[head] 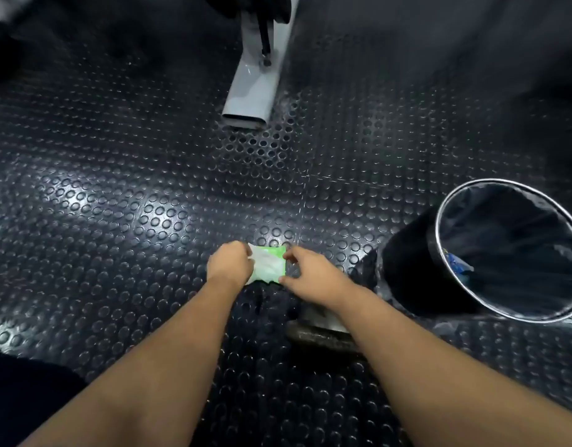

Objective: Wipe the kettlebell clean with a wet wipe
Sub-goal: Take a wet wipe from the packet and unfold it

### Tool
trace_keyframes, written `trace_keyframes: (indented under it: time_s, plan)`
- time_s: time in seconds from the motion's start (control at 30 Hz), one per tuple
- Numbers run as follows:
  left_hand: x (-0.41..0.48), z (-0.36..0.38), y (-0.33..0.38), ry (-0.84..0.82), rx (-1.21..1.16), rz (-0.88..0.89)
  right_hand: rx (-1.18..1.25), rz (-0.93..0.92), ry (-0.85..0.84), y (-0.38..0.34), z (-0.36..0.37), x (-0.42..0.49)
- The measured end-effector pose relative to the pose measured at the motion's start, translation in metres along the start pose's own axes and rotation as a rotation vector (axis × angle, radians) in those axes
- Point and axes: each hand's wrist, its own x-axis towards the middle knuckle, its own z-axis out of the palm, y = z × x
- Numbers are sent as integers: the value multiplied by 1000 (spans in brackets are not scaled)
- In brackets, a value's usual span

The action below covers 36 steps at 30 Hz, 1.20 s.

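Both bare forearms reach forward and down over a dark rubber floor (123,195) covered in raised round studs. Between the two hands sits a small green wet wipe packet (267,264), held just above or on the floor; which one cannot be told. The left hand (229,264) is closed on the packet's left edge, its fingers curled over a pale, whitish flap or sheet at that side. The right hand (307,275) pinches the packet's right edge, thumb low and fingertips high, so the packet is gripped from both sides.

To the right, near the right forearm, a black bin (407,262) with a shiny metal rim and a dark liner lies tilted, its mouth open toward the camera; something blue shows inside. Farther away, at top centre, a grey metal frame leg (252,88) rests on the floor. A dark, worn object lies under the right forearm, too hidden to identify; no kettlebell can be made out clearly.
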Motion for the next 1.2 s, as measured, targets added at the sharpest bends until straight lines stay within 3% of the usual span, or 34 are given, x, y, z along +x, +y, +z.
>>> trace_keyframes:
  time_s: [0.2, 0.5, 0.67, 0.9, 1.0, 1.2]
  plan:
    - [-17, -27, 14, 13, -180, 38, -24, 13, -61, -3, -2, -60]
    - [-27, -53, 34, 92, -383, 148, -265, -43, 54, 3, 32, -104]
    - [-47, -93, 45, 79, -386, 314, -291, -24, 89, -9, 34, -111]
    - [-82, -167, 75, 58, -225, 544, -370, 4, 1, -18, 26, -117]
    - [-110, -196, 89, 76, -181, 628, -252, -12, 61, -20, 10, -128]
    - [-165, -223, 111, 74, -336, 740, 325, -17, 517, -38, -76, -170]
